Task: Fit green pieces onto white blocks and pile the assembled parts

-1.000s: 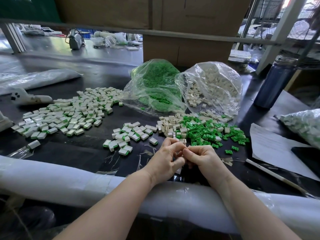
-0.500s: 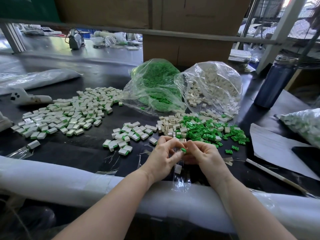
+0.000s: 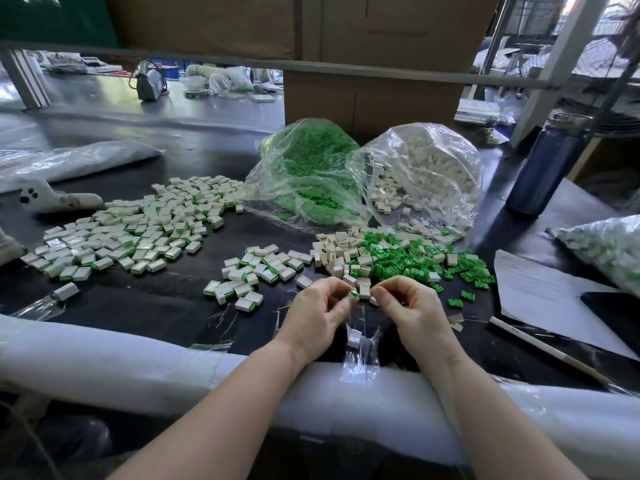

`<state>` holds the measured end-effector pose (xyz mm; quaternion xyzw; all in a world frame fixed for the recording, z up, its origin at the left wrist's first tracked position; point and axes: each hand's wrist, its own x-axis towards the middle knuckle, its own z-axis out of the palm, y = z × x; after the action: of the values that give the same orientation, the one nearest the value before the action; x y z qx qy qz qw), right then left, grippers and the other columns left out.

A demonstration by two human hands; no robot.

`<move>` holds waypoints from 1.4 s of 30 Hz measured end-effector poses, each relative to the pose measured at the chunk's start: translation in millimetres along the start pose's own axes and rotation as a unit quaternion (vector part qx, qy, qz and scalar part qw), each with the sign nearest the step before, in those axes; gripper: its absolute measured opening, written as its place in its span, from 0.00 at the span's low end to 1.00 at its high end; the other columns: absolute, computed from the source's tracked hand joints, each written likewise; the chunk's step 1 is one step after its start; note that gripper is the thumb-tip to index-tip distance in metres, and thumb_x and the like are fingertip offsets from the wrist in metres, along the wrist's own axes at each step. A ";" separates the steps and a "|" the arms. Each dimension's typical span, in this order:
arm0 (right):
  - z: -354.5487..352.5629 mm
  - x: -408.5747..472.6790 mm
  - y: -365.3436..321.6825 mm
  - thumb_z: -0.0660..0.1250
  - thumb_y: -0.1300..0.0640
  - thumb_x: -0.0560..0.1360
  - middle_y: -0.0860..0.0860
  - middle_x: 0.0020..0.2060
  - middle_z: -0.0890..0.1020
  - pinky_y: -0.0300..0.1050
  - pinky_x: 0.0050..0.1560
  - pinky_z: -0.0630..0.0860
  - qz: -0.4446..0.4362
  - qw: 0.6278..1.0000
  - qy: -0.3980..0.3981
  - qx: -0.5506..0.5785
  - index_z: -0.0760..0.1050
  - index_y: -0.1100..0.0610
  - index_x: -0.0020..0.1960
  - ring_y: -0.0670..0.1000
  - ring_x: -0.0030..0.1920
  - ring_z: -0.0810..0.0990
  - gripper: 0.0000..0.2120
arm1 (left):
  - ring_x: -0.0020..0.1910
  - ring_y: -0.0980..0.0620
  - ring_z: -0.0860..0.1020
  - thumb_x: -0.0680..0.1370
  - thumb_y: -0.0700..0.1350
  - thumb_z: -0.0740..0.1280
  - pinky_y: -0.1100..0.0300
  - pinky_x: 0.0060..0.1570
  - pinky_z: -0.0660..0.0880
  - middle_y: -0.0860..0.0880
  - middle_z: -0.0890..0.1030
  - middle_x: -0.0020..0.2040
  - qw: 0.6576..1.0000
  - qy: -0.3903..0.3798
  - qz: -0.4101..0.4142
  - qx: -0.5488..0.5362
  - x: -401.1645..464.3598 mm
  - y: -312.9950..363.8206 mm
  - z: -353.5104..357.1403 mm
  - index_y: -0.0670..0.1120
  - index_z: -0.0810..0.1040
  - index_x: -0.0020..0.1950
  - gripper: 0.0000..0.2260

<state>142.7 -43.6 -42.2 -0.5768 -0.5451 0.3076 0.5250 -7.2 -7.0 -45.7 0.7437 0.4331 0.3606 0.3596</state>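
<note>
While the two hands were pressed tight together a second ago, with nothing visible between them, they have now drawn slightly apart at the lower centre of the frame. The left hand pinches a small green piece at its fingertips, thumb and forefinger curled close round it. The right hand has its fingers curled as well, and a white block sits just at their tips; whether that grip truly holds the block or the block lies on the bench right behind the fingers I cannot tell.

The green piece showing at the tips suggests the fitting step is under way rather than finished: piece and block are just beside each other, not yet joined as far as can be seen.

Loose stock lies directly above the hands, a mixed heap of white blocks and green pieces. Assembled parts form a small pile to the left of centre and a far larger pile toward the left edge. One white block lies alone on clear film below the hands.

Next, probably, the piece is pushed home and the part dropped on the near pile.
</note>
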 end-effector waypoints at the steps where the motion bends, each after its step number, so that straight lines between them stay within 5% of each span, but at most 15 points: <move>1: -0.9 0.1 0.7 0.68 0.63 0.74 0.46 0.32 0.80 0.29 0.34 0.72 0.000 1.000 0.019 -0.003 0.78 0.53 0.38 0.37 0.32 0.77 0.08 | 0.42 0.51 0.78 0.77 0.41 0.66 0.62 0.46 0.76 0.50 0.79 0.42 0.999 0.028 -0.017 -0.004 0.1 -0.4 -0.7 0.45 0.78 0.50 0.04; 4: -3.9 0.8 4.6 0.69 0.61 0.74 0.46 0.32 0.80 0.27 0.35 0.71 0.009 0.996 0.082 -0.046 0.77 0.51 0.37 0.41 0.34 0.77 0.09 | 0.43 0.50 0.80 0.78 0.39 0.64 0.58 0.47 0.77 0.48 0.79 0.44 0.992 0.111 -0.067 -0.011 0.6 -2.0 -3.2 0.49 0.77 0.52 0.07; 7: -6.3 2.4 8.9 0.68 0.60 0.74 0.49 0.34 0.80 0.29 0.37 0.71 0.034 0.989 0.132 -0.065 0.76 0.52 0.38 0.47 0.38 0.77 0.08 | 0.47 0.52 0.76 0.78 0.39 0.63 0.68 0.49 0.70 0.47 0.76 0.53 0.983 0.161 -0.072 0.053 1.7 -5.5 -4.9 0.48 0.78 0.58 0.11; 11: -9.5 4.9 12.0 0.68 0.61 0.74 0.51 0.38 0.81 0.45 0.48 0.74 0.067 0.978 0.168 -0.101 0.78 0.55 0.42 0.52 0.45 0.78 0.03 | 0.56 0.49 0.71 0.78 0.42 0.63 0.69 0.56 0.64 0.46 0.65 0.63 0.979 0.120 -0.104 0.126 2.3 -6.7 -2.0 0.44 0.72 0.66 0.16; 16: -12.9 7.3 15.8 0.65 0.64 0.75 0.55 0.46 0.81 0.44 0.51 0.73 0.097 0.967 0.181 -0.151 0.78 0.56 0.45 0.53 0.48 0.78 0.05 | 0.71 0.46 0.57 0.79 0.46 0.60 0.62 0.69 0.54 0.44 0.56 0.71 0.965 0.082 -0.144 0.203 3.7 -6.2 2.1 0.39 0.67 0.67 0.18; 21: -11.1 7.6 18.2 0.62 0.65 0.76 0.55 0.49 0.81 0.42 0.47 0.71 0.113 0.962 0.150 -0.198 0.79 0.55 0.46 0.53 0.49 0.77 0.09 | 0.74 0.47 0.49 0.80 0.47 0.59 0.58 0.72 0.49 0.44 0.50 0.73 0.959 0.076 -0.141 0.235 3.6 -6.2 2.9 0.40 0.61 0.72 0.23; 30: -6.0 6.9 9.6 0.65 0.60 0.76 0.50 0.50 0.78 0.41 0.48 0.69 0.082 0.938 0.110 -0.319 0.79 0.54 0.49 0.52 0.52 0.75 0.05 | 0.67 0.50 0.58 0.77 0.48 0.64 0.55 0.65 0.57 0.52 0.64 0.65 0.960 0.102 -0.091 0.246 4.8 -7.0 3.9 0.52 0.74 0.61 0.12; 42: -6.8 20.1 2.2 0.66 0.50 0.76 0.49 0.53 0.77 0.46 0.55 0.69 0.070 0.879 0.032 -0.471 0.78 0.49 0.56 0.51 0.55 0.75 0.09 | 0.57 0.48 0.70 0.78 0.51 0.63 0.54 0.59 0.68 0.49 0.75 0.55 0.962 0.056 -0.095 0.249 29.3 0.4 13.9 0.50 0.79 0.54 0.10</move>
<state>154.0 -26.0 -38.1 -0.8022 -0.5669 0.0319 0.1849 15.4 16.2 -45.5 0.7436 0.5976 0.2463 0.1711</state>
